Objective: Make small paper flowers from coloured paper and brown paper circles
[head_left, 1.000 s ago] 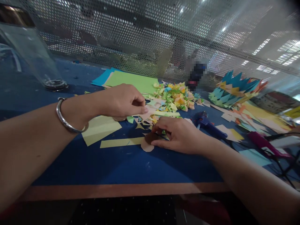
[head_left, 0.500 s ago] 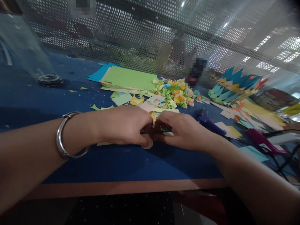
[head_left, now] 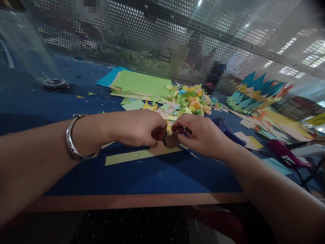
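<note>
My left hand (head_left: 142, 128), with a silver bangle at its wrist, is closed, thumb and fingers bent together. A peach paper piece (head_left: 158, 148) shows under its thumb tip. Facing it, my right hand (head_left: 195, 135) has its fingers curled into a pinch; what is inside them is partly hidden. Between the two hands is a small brown striped round piece (head_left: 171, 140); I cannot tell which fingers touch it. A pale yellow paper strip (head_left: 122, 159) with a short blue mark lies below the hands on the blue table (head_left: 137, 181).
Green and blue paper sheets (head_left: 142, 83) lie behind the hands, beside a heap of small folded paper pieces (head_left: 191, 100). To the right are a blue glue gun (head_left: 228, 132), a spiky paper ring (head_left: 251, 93) and a magenta object (head_left: 284, 152) among cables. A clear bottle (head_left: 30, 51) stands left.
Both hands have moved slightly up and away from the table's front edge. The yellow strip below them and the brown striped piece between them have come into view.
</note>
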Tool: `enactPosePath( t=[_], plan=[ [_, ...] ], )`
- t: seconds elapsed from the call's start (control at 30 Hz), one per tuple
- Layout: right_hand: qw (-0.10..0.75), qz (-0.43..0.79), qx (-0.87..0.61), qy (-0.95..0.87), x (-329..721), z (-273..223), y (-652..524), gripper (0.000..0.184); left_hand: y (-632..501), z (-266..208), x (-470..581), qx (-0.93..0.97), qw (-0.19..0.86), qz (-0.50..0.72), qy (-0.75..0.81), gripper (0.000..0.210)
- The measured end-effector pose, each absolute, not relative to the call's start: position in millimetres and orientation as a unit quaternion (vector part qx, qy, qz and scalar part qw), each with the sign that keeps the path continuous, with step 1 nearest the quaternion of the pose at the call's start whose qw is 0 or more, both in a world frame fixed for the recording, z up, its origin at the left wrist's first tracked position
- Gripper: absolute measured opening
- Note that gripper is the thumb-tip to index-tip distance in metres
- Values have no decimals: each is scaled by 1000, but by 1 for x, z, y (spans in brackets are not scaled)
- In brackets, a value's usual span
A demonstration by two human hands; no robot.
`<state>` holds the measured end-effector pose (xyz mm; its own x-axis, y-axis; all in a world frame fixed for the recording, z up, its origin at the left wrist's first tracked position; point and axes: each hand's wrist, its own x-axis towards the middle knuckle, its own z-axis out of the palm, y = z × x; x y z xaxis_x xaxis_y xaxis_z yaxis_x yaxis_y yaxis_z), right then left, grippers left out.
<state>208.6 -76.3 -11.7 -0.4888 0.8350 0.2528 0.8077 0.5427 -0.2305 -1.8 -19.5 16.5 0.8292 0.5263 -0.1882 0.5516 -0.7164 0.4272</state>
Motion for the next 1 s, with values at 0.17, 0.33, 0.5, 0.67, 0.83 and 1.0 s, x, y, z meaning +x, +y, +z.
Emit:
enactPosePath(
  t=[0.17,0.33,0.5,0.67,0.83,1.0],
  plan=[
    [233,32,-427,-873,208,-13,-79,13,-12,14,-2,889,335,57,306,10],
    [277,3,-404,-871,207,-13,-81,21,-7,10,-1,783,500,146,339,11],
    [294,-12,-416,-861,208,-13,-82,34,-6,8,1,723,570,193,340,10],
    [338,-16,-384,-859,209,-13,-79,16,-8,4,2,708,588,223,320,13],
    [359,-22,-393,-846,209,-11,-75,4,-14,6,5,699,599,213,328,14],
    [373,-3,-419,-828,209,-9,-74,5,-18,9,6,691,614,214,316,20]
  ],
)
